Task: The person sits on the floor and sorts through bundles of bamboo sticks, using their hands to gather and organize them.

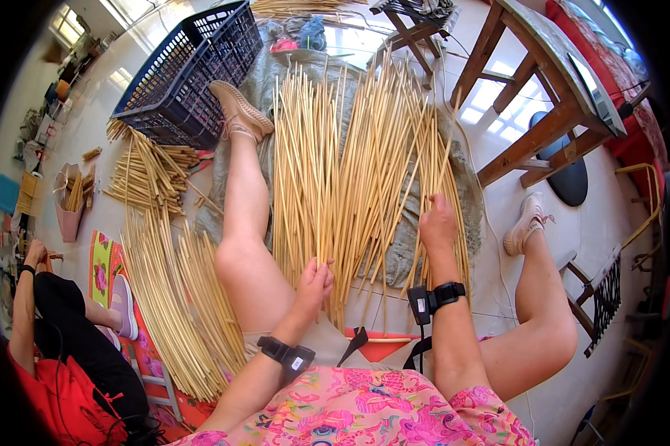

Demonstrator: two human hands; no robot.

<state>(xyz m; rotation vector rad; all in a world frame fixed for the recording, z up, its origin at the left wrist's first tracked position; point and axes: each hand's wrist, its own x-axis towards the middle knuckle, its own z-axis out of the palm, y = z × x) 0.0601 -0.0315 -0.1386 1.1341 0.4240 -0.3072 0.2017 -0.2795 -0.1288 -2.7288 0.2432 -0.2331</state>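
Observation:
Long thin straw-coloured sticks lie spread between my legs, pointing away from me. My left hand is closed over the near end of the left bundle, pinching a stick whose end shows below the fingers. Farther out on the right, my right hand makes a fist around a slanting stick; whether it holds more than one, I cannot tell. A second group of sticks fans out between the two hands. Under them all lies a grey-green cloth sheet.
More long sticks lie left of my leg, with a pile of shorter pieces beyond. A dark plastic crate stands by my left foot. A wooden table is at the far right. Another person sits at the left.

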